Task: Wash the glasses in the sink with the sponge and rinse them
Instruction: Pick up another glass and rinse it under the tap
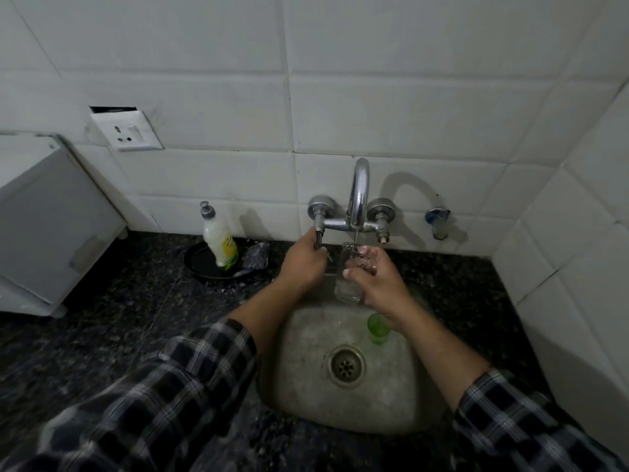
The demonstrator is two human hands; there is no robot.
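— What are the hands doing?
— The left hand [302, 258] is closed on the tap's left handle [318, 233]. The right hand [372, 279] holds a clear glass [347, 284] upright under the spout [359, 192], fingers wrapped round it, and a thin stream of water falls into it.
— Anything else in the sink [306, 386]?
— A green glass [377, 328], just below the right wrist, near the drain [346, 366].
— And on the bench [119, 318]?
— A soap bottle [219, 241] standing in a dark dish [200, 264], left of the tap.
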